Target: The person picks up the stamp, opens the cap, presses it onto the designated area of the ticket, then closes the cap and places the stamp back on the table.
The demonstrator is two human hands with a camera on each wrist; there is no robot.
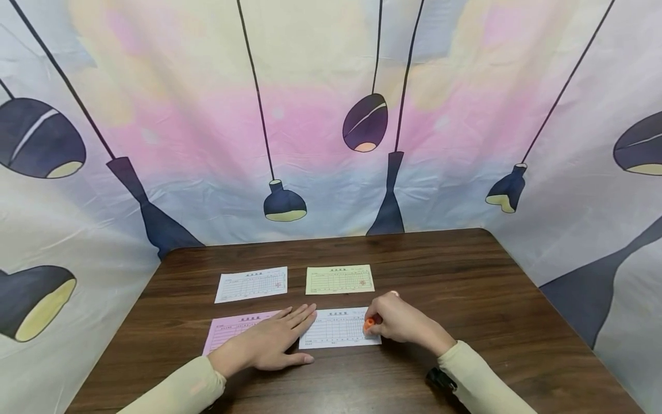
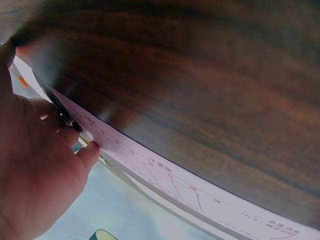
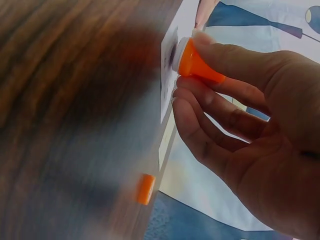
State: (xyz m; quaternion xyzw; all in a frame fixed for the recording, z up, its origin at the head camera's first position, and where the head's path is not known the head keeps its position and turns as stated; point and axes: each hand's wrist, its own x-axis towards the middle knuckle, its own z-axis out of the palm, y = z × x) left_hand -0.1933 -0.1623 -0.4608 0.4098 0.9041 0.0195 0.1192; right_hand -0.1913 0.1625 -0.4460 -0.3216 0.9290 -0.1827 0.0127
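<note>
My right hand (image 1: 398,319) pinches a small orange stamp (image 3: 200,64) between thumb and fingers. In the right wrist view its pale end faces down, right at the sheet's surface. Below it lies a white printed form (image 1: 331,329), with the stamp over its right side. My left hand (image 1: 274,340) rests with straight, spread fingers across the form's left edge and over part of a pink form (image 1: 219,332). The left wrist view shows the pink form (image 2: 165,172) beside that hand. An orange cap (image 3: 145,189) stands on the table near the right hand; in the head view it is hidden.
Farther back on the dark wooden table (image 1: 439,264) lie another white form (image 1: 248,286) and a yellow form (image 1: 336,280), each with a red mark at its right. A curtain (image 1: 320,69) printed with lamps hangs behind the table.
</note>
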